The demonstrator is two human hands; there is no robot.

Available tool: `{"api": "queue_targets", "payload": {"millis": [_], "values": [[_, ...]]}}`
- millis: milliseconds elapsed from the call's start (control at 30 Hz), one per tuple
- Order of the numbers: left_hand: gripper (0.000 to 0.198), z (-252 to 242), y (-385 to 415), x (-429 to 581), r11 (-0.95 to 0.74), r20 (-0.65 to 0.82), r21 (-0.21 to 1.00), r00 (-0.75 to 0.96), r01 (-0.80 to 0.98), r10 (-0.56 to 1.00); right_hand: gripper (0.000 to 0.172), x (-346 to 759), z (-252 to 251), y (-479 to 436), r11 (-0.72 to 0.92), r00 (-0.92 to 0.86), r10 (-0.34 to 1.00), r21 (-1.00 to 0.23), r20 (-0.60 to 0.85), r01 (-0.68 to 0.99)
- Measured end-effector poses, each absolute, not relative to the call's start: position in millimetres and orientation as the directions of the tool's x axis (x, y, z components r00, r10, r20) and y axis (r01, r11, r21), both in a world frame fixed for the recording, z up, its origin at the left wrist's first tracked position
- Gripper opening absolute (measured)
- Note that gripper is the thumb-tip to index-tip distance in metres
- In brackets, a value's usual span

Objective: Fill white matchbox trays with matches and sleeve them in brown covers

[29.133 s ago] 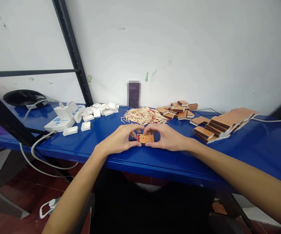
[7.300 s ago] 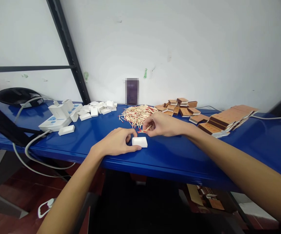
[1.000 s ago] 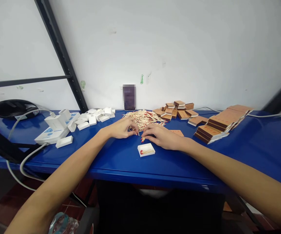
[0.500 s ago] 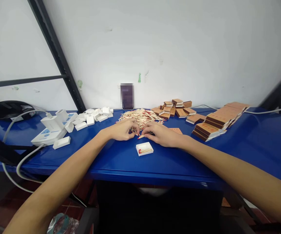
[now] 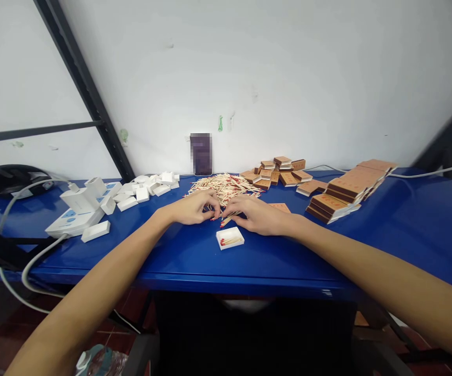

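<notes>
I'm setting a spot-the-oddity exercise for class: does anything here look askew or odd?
Yes: the brown matchbox stack at the right sits staggered, its layers not flush. Green smudges mark the pale wall. The dark upright object behind the loose matches is pixelated.

My slender left forearm (image 5: pixel 104 277) and right forearm (image 5: pixel 359 261) were both bare, tapering smoothly to bare, slim fingers (image 5: pixel 212 201); I wore plain black clothing (image 5: pixel 249 334).

Passage existed across the tabletop (image 5: pixel 273 261) in front of the matchbox tray (image 5: pixel 231 246); both forearms (image 5: pixel 104 271) bounded it laterally; the matchstick pile (image 5: pixel 226 185) obstructed the rear.
</notes>
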State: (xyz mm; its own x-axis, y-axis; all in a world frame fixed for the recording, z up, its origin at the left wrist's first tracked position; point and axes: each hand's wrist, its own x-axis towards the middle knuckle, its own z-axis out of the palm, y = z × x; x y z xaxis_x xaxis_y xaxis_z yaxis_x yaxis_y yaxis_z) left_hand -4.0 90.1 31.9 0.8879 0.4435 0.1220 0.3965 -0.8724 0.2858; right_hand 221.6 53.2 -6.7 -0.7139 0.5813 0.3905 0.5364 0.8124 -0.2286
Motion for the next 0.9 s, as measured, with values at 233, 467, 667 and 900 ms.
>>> {"api": "queue_targets", "payload": {"millis": [233,467,667,900], "values": [[0.018,32.2,86.9,-2.9,-0.839,0.135,0.231,0.838,0.492,0.529,0.021,232.0,7.2,48.3,0.69,-0.638,0.699,-0.07,0.322,0.721],[0.043,32.2,76.2,6.8,-0.819,0.125,0.168,0.812,0.549,0.57,0.014,235.6,3.3,54.4,0.717,-0.655,0.69,-0.173,0.306,0.675],[0.039,32.3,71.1,11.1,-0.81,0.127,0.117,0.8,0.575,0.586,0.014,227.7,-2.6,55.4,0.754,-0.683,0.657,-0.253,0.32,0.607],[0.024,34.7,72.5,9.0,-0.836,0.122,0.182,0.832,0.517,0.541,0.016,232.8,7.4,50.7,0.758,-0.677,0.651,-0.243,0.343,0.605]]}}
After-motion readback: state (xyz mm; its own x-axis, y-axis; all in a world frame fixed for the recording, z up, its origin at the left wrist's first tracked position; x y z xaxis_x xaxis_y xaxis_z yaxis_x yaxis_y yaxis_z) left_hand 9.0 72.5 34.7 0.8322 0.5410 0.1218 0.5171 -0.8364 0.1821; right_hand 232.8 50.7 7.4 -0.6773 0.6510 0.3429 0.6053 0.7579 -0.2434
